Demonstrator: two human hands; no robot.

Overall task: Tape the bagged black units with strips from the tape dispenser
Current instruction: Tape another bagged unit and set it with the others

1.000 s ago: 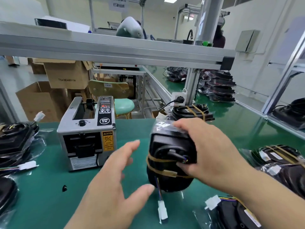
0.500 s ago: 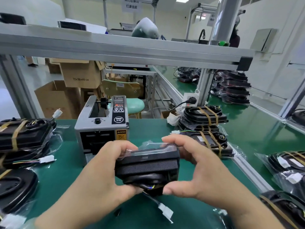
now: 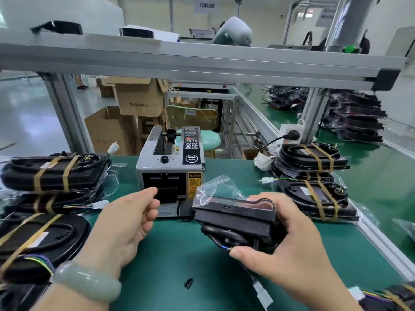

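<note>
Right fingers (image 3: pixel 262 198) grip bagged unit (image 3: pixel 235 218) | left fingers (image 3: pixel 146 196) loosely curled, partly hiding tape dispenser (image 3: pixel 170 167) slot

Left hand (image 3: pixel 125 223) released the bagged unit (image 3: pixel 235 218); now reaches toward dispenser (image 3: pixel 171 169).

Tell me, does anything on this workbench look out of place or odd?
Only one thing: a small black piece lies loose on the green bench mat, apart from the bagged black unit held in the right hand. Too small to identify. The taped stacks look tidy.
</note>
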